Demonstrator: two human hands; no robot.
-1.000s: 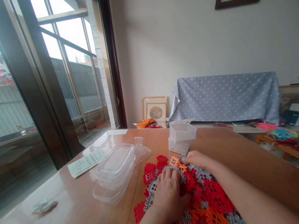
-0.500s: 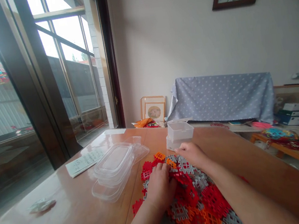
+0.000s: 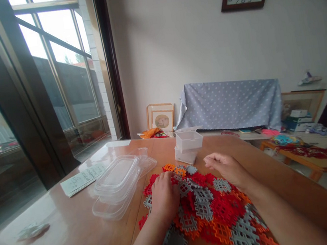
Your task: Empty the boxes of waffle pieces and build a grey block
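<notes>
A heap of interlocking waffle-shaped plastic blocks [image 3: 205, 209] in red, orange and grey lies on the wooden table [image 3: 57, 209]. My left hand [image 3: 164, 196] presses down on the heap's left side, its fingers curled over red pieces, and whatever lies under them is hidden. My right hand [image 3: 225, 169] is raised near the heap's far right, fingers loosely curled, just above a grey block [image 3: 221, 185] and holding nothing visible. A stack of clear plastic food containers [image 3: 117, 181] stands left of my left hand.
Two small clear square boxes [image 3: 186, 147] stand stacked beyond the heap. A printed paper sheet [image 3: 82, 180] and a crumpled tissue [image 3: 32, 231] lie on the table's left. A glass door [image 3: 60, 71] runs along the left side.
My right hand has lifted off the heap and moved right, uncovering more grey blocks. My left hand stays on the heap's left side. The whole view has shifted as my head turned right.
</notes>
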